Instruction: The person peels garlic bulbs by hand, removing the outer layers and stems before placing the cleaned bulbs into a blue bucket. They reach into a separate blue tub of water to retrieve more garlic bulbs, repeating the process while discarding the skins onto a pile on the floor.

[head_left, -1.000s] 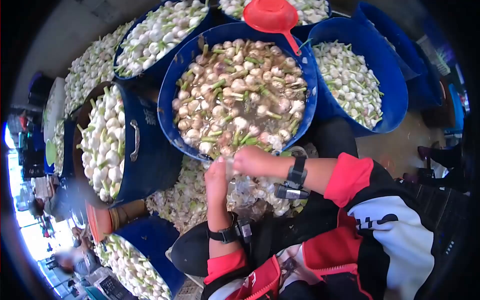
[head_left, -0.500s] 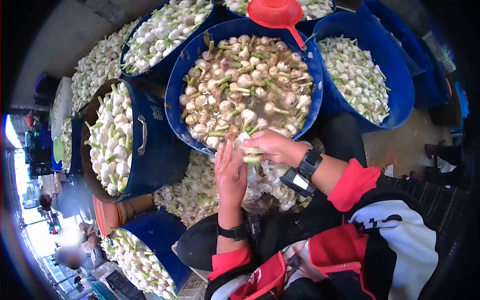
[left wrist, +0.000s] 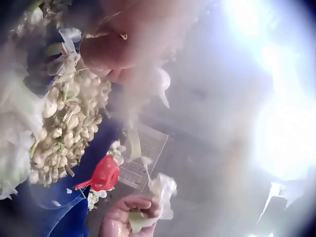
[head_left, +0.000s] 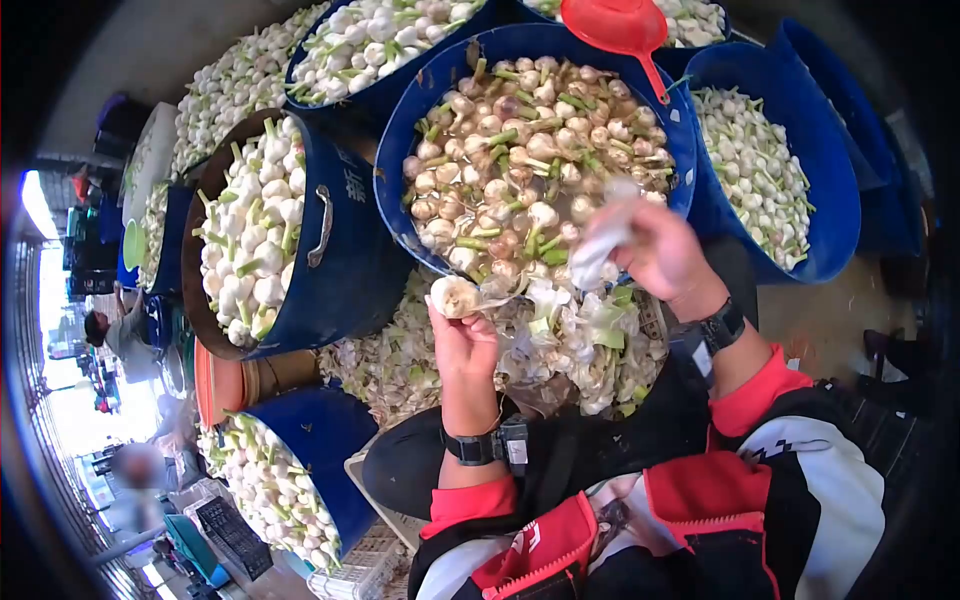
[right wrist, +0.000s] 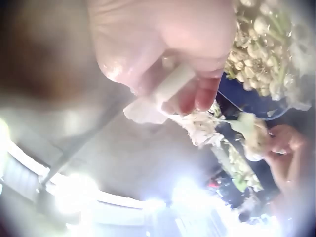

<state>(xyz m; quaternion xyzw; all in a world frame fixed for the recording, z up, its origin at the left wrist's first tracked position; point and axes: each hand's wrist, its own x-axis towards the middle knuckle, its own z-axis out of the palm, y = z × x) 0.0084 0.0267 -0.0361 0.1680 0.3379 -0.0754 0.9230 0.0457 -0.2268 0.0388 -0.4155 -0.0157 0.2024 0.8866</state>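
My left hand point(head_left: 467, 350) grips a pale garlic bulb point(head_left: 455, 297) upright at the near rim of the wet tub point(head_left: 388, 205). To its right, my right hand point(head_left: 662, 258) pinches a white strip of garlic skin point(head_left: 598, 250), blurred, over the tub's near right side. In the right wrist view the skin point(right wrist: 143, 109) and a pale stem piece point(right wrist: 175, 83) lie against my curled fingers. A thin strand trails from the bulb toward the right hand. The tub holds many unpeeled garlic bulbs point(head_left: 540, 215) in brownish water.
Peeled skins point(head_left: 570, 350) heap between the tub and my lap. A red strainer point(head_left: 618, 25) rests across the tub's far rim. Blue tubs of white garlic stand around: one left point(head_left: 340, 245), one right point(head_left: 835, 200), one low left point(head_left: 315, 440). A person sits far left.
The hands were together at the rim; the right hand has drawn away up and to the right with the skin. The left hand has turned, lifting the bulb into sight.
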